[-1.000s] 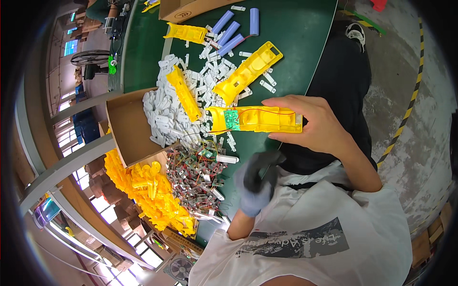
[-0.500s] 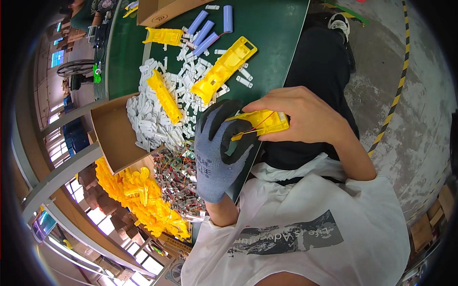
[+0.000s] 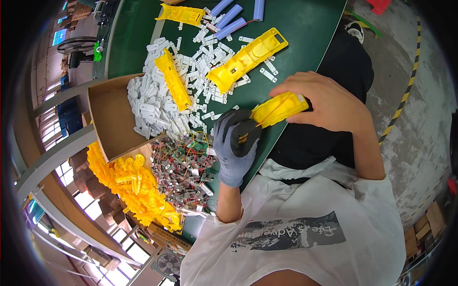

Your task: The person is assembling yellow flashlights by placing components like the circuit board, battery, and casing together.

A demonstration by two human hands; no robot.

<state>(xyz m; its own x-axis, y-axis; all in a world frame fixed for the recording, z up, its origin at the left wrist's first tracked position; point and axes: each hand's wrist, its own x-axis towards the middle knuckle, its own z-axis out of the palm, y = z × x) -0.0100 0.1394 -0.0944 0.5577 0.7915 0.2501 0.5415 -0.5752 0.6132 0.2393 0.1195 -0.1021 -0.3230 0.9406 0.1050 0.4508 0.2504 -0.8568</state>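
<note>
Both hands on one yellow housing (image 3: 279,108) at frame centre, just off the near edge of the green table (image 3: 305,28). Its long axis runs approx 8 o'clock to 2 o'clock: upper end up-right under the bare fingers, lower end down-left into the glove.

Right hand (image 3: 324,102), bare, is clamped over the upper end from above, fingers curled round the top edge, thumb side hidden. Left hand (image 3: 234,143), in grey knit glove w/ dark palm, is closed round the lower end; a bit of yellow shows betw. its fingers.

On the table at 12 o'clock from the held part: a second yellow shell (image 3: 248,59), open side up, same diagonal lie. At 10–11 o'clock, a heap of small white clips (image 3: 162,95) w/ another yellow piece (image 3: 172,81) lying on it, spilling from a cardboard box (image 3: 112,119). At 8 o'clock, a tangle of small circuit boards w/ wires (image 3: 183,164), and beyond it a pile of yellow mouldings (image 3: 129,183). Blue cells (image 3: 234,16) near 12, far side.
</note>
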